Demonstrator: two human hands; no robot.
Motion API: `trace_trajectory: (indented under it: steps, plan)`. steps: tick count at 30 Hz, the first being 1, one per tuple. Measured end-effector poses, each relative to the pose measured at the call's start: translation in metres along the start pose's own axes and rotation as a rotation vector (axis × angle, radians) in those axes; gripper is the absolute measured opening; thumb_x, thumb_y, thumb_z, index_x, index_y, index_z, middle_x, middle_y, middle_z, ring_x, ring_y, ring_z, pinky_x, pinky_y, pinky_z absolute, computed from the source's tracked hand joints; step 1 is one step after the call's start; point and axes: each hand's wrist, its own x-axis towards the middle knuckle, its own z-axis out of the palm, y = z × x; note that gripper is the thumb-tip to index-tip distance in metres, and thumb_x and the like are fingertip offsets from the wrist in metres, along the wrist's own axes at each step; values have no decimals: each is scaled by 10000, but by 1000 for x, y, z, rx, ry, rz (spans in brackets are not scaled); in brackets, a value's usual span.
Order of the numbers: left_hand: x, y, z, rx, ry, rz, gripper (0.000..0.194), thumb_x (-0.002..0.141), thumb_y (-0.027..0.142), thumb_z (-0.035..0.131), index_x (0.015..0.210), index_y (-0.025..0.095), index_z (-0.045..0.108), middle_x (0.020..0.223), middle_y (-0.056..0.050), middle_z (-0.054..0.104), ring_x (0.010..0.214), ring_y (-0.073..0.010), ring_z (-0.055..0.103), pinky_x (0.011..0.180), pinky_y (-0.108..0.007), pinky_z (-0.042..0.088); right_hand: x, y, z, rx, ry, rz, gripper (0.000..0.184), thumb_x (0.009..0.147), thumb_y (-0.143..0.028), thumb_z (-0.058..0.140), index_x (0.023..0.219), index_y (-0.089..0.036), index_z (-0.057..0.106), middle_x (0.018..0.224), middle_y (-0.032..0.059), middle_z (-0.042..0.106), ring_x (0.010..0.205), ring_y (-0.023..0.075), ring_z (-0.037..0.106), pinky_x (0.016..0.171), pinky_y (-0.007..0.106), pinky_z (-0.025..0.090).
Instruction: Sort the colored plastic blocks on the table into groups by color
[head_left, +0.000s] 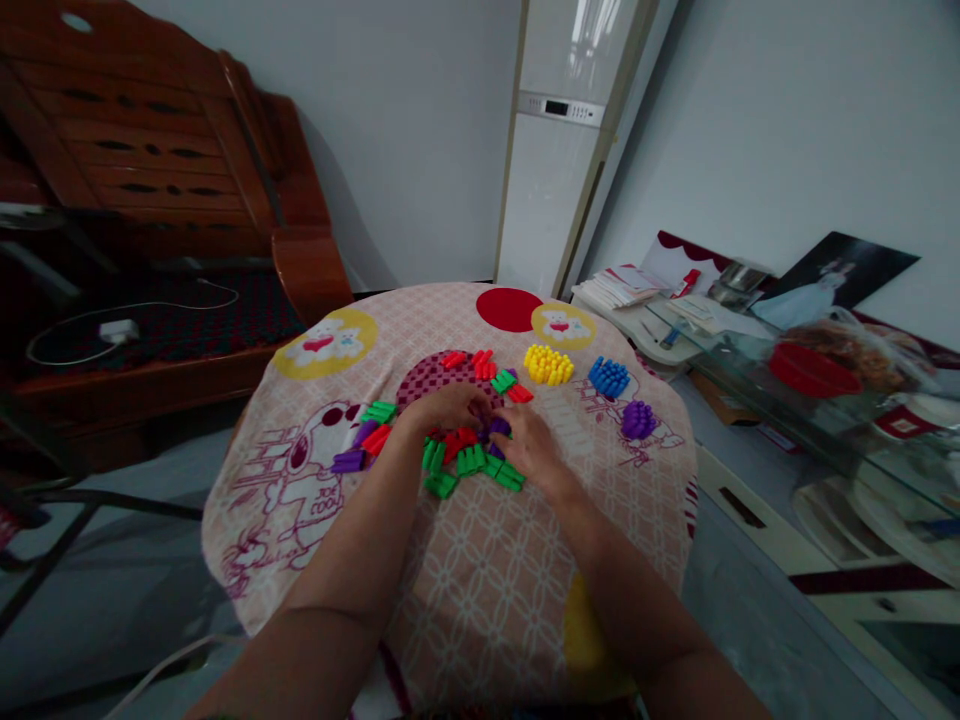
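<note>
Both hands work in a loose pile of small plastic toy blocks on a round table covered with a patterned cloth (465,560). My left hand (450,408) reaches over the pile with curled fingers; what lies inside them is hidden. Close by on the right, my right hand (529,442) has its fingers bent around a purple block (499,428). Red blocks (459,440) and green blocks (471,460) lie just below the hands. More purple blocks (349,460) and green blocks (379,411) are left of my left forearm. Red blocks (484,364) lie beyond the fingers.
Toward the right stand separate clusters of yellow blocks (548,365), blue blocks (609,377) and purple blocks (639,420). A glass-topped cabinet (750,400) with a red bowl (814,370) borders the table. A wooden bench (307,260) is at left, a white floor-standing unit (551,180) behind.
</note>
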Motion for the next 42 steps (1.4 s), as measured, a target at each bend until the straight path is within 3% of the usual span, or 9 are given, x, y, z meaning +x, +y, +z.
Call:
trace_trajectory:
  steps: [7, 10, 13, 18, 22, 26, 31, 36, 42]
  plan:
    - [-1, 7, -3, 16, 110, 81, 342, 689, 119, 567, 963, 175, 764, 993, -37, 767, 934, -185, 678, 844, -237, 487, 8, 31, -2, 779, 289, 286, 222, 668, -313, 715, 841, -173, 724, 757, 21, 736, 689, 178, 672, 684, 302, 558]
    - [4, 18, 4, -30, 110, 151, 253, 757, 245, 606, 943, 165, 759, 996, -50, 757, 916, -183, 665, 823, -240, 481, 9, 36, -8, 895, 390, 351, 281, 618, -367, 743, 815, -170, 707, 729, 23, 726, 658, 179, 668, 649, 309, 567]
    - [9, 30, 13, -26, 83, 151, 225, 764, 346, 637, 830, 155, 735, 790, -18, 718, 747, -158, 624, 702, -230, 459, 9, 35, -12, 953, 443, 368, 308, 606, -386, 742, 824, -171, 708, 718, 19, 720, 650, 182, 664, 631, 319, 574]
    - [14, 38, 21, -31, 123, 100, 213, 745, 350, 623, 663, 155, 650, 592, 22, 590, 596, -126, 528, 576, -222, 390, 10, 34, -11, 995, 391, 377, 336, 601, -392, 744, 854, -171, 735, 711, 15, 724, 608, 180, 653, 607, 324, 573]
    - [13, 34, 18, -66, 78, 90, 218, 741, 363, 629, 685, 156, 673, 608, 15, 617, 597, -128, 539, 575, -226, 389, 9, 53, -29, 792, 472, 390, 364, 662, -397, 692, 924, -148, 738, 712, 22, 718, 566, 172, 624, 577, 311, 539]
    - [11, 30, 14, -63, 138, 59, 244, 760, 372, 621, 727, 151, 720, 658, -4, 669, 640, -142, 576, 603, -235, 399, 2, 87, -68, 228, 667, 433, 320, 747, -333, 616, 968, -137, 739, 841, 76, 738, 753, 220, 669, 729, 332, 513]
    - [12, 25, 12, -75, 168, 41, 254, 773, 365, 616, 808, 161, 763, 707, -6, 708, 670, -146, 602, 632, -231, 419, -9, 116, -93, -378, 607, 464, 221, 816, -214, 559, 949, -155, 725, 965, 132, 721, 908, 244, 613, 840, 346, 435]
    - [12, 23, 11, -94, 185, 36, 228, 759, 322, 625, 827, 157, 767, 760, -14, 738, 714, -156, 633, 664, -232, 450, -11, 127, -86, -565, 539, 424, 183, 829, -165, 530, 894, -154, 701, 907, 137, 685, 897, 259, 567, 854, 373, 407]
    - [10, 25, 7, -105, 200, 36, 211, 749, 274, 615, 854, 149, 748, 716, -10, 731, 689, -161, 648, 663, -241, 460, -15, 132, -88, -589, 538, 409, 192, 839, -165, 511, 880, -163, 698, 938, 156, 653, 951, 285, 553, 894, 411, 405]
